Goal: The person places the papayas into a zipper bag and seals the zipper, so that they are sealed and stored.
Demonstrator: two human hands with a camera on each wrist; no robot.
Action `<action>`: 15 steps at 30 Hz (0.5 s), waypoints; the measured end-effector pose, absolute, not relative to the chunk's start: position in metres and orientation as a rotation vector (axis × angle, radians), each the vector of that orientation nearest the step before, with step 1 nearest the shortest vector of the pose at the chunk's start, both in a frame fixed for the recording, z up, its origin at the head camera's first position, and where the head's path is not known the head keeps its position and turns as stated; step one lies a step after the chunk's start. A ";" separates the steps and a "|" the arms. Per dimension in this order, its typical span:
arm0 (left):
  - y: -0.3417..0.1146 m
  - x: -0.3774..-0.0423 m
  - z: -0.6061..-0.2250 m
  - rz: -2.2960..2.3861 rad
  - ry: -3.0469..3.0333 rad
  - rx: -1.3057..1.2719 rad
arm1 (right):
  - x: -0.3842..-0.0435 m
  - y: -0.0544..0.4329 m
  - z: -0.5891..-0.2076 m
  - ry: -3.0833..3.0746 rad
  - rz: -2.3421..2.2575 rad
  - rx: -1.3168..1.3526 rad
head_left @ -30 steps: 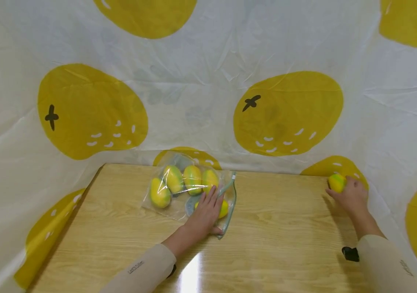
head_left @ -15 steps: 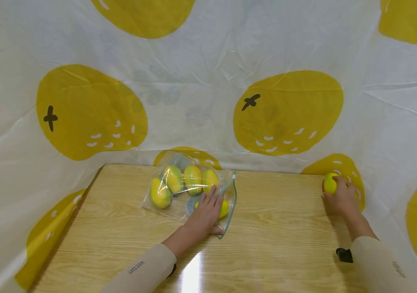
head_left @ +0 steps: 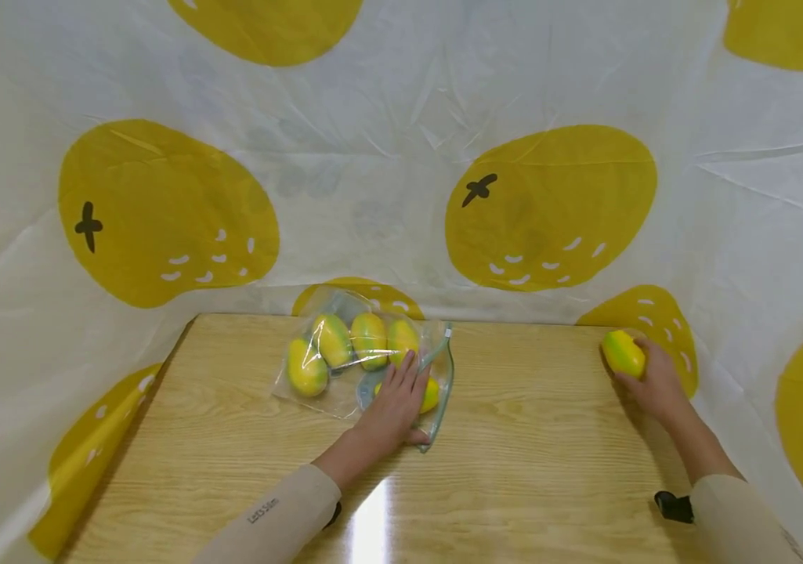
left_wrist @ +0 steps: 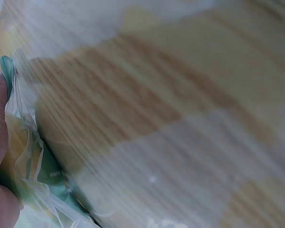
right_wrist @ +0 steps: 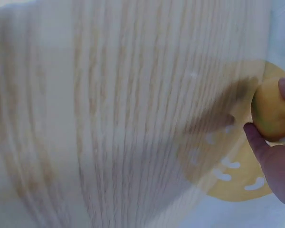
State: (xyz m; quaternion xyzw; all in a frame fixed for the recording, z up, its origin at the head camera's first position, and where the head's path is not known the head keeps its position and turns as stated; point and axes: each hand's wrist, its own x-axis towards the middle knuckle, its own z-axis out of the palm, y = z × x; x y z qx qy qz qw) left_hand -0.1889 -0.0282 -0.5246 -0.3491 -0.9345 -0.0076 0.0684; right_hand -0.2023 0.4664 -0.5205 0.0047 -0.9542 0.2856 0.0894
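Observation:
A clear zip bag [head_left: 340, 403] with a green-edged opening lies at the back of the table, holding several yellow-green mangoes [head_left: 308, 368]. My left hand [head_left: 390, 407] rests on the bag near its zip edge, fingers stretched out over one mango and partly hiding it. In the left wrist view, the crumpled bag edge [left_wrist: 26, 142] shows beside that hand. At the back right, my right hand [head_left: 660, 384] grips another mango [head_left: 623, 354] between thumb and fingers. That mango [right_wrist: 270, 111] appears at the right edge of the right wrist view, its shadow on the wood.
The wooden table [head_left: 528, 439] stretches between the two hands. A white cloth [head_left: 366, 204] printed with big yellow fruits hangs behind and around it. A bright reflection lies near the front.
My right hand has moved slightly left with its mango, which has turned to point leftward. The left hand and bag stay in place; the head view has shifted a little.

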 end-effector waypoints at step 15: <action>-0.028 -0.191 -0.523 -0.019 -2.839 -1.058 | -0.186 0.411 -0.482 -2.768 1.145 0.375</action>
